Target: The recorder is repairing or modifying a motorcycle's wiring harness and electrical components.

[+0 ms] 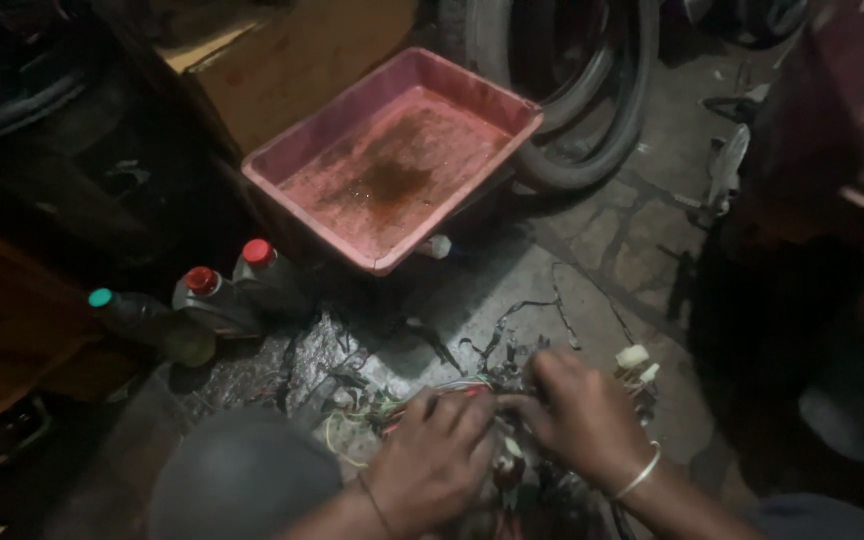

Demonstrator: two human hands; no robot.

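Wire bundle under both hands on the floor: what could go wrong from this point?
Both the left hand and right hand grip a tangled wire bundle in very dim light, so a thin wire could be pulled loose or misread. The floor beside it looks dark and greasy, which may foul the white connectors. Three capped bottles stand close on the left; a wide elbow movement might tip them.

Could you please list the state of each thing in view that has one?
Left hand: closed on the wire bundle.
Right hand: fingers pinching into the wire bundle.
Wire bundle: tangled, lying on the floor.
White connector: loose at the bundle's edge.
Pink tray: tilted, holding no things, stained brown.
Two red-capped bottles: capped.
Teal-capped bottle: capped, lying on its side.
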